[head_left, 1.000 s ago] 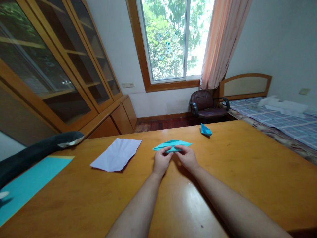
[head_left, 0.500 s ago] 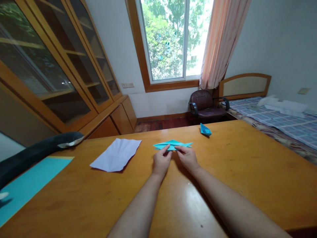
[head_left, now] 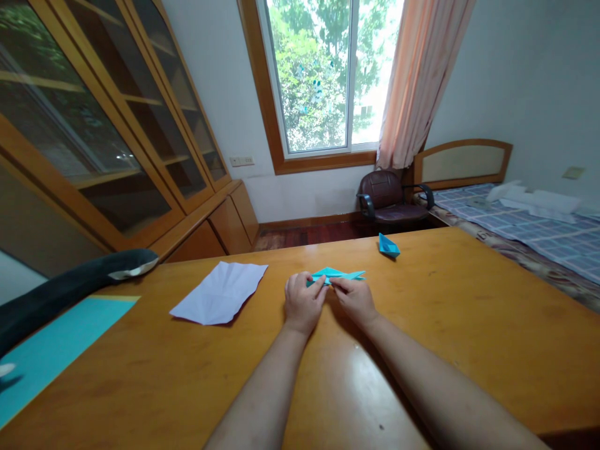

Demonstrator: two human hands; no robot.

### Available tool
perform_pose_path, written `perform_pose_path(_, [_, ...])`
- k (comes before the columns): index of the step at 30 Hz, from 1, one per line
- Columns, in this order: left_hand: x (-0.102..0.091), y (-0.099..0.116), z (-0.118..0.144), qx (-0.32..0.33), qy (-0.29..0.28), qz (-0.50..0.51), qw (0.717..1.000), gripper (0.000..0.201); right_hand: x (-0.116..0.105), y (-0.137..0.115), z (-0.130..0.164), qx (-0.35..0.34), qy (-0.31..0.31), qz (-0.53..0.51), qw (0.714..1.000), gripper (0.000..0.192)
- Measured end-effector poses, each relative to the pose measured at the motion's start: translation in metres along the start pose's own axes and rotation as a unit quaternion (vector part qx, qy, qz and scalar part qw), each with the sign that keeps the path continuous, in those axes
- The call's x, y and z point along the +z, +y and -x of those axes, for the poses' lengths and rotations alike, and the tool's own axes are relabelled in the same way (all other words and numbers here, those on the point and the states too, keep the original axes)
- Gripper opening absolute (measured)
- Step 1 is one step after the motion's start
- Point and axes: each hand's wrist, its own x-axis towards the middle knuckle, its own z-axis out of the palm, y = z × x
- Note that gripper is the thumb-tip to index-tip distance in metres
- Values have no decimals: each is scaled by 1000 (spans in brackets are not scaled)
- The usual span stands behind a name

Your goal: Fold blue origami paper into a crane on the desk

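Note:
A folded cyan paper piece [head_left: 338,274] lies flat on the wooden table [head_left: 469,325], just past my fingers. My left hand [head_left: 301,300] pinches its near left edge and covers the left tip. My right hand [head_left: 356,298] pinches the near edge beside it, thumb and forefinger on the paper. The right pointed tip sticks out beyond my right hand. A small finished cyan paper boat [head_left: 389,246] sits farther back to the right.
A creased white sheet [head_left: 220,292] lies left of my hands. A cyan sheet [head_left: 51,347] and a dark grey object [head_left: 70,287] are at the table's left edge. Behind the table are a chair [head_left: 389,200], a bed [head_left: 539,231] and glass cabinets [head_left: 94,125].
The wide cyan shape has been folded narrower. My left hand has shifted over its left tip, which no longer shows. My right hand has stayed nearly in place.

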Motion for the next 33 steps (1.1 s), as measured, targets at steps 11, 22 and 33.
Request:
perform_pose_path(11, [-5, 2, -3, 13, 20, -12, 1000, 17, -2, -8, 2, -74, -9, 166, 983, 26])
perform_pose_path(22, [-4, -6, -4, -26, 26, -22, 999, 18, -11, 1, -3, -49, 46, 195, 978, 27])
perform_pose_path(33, [8, -19, -8, -254, 100, 274, 922, 24, -10, -2, -7, 4, 133, -3, 991, 39])
